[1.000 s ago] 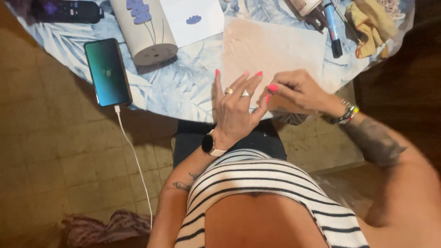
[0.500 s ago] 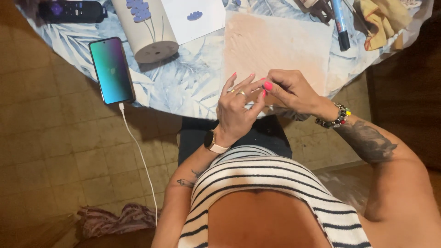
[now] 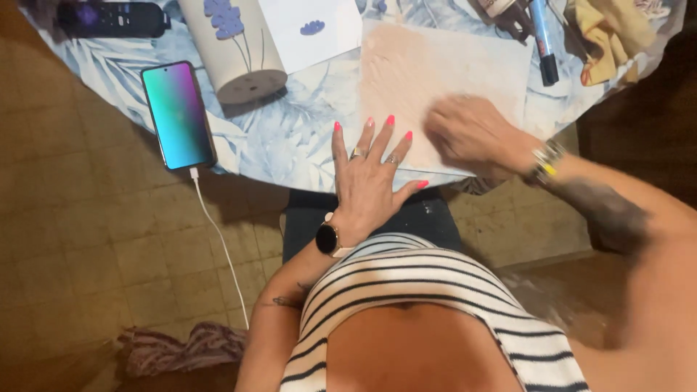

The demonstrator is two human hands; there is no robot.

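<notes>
My left hand [image 3: 374, 170] lies flat with fingers spread, pink nails and rings showing, its fingertips on the near left corner of a pale pinkish textured sheet [image 3: 435, 65] on the table. A watch sits on that wrist. My right hand [image 3: 472, 134] is blurred and rests knuckles-up on the near right part of the same sheet, fingers curled; whether it holds anything I cannot tell. A beaded bracelet circles the right wrist.
A lit phone [image 3: 178, 115] with a white cable lies at the table's left edge. Behind it stand a cylinder with purple flowers [image 3: 232, 47], a white card [image 3: 312, 29] and a black remote [image 3: 112, 18]. A blue marker [image 3: 543, 40] and yellow cloth [image 3: 610, 33] lie far right.
Both hands were together near the table edge, right fingers at the left hand. Now the left hand is spread flat and the right has moved apart onto the sheet.
</notes>
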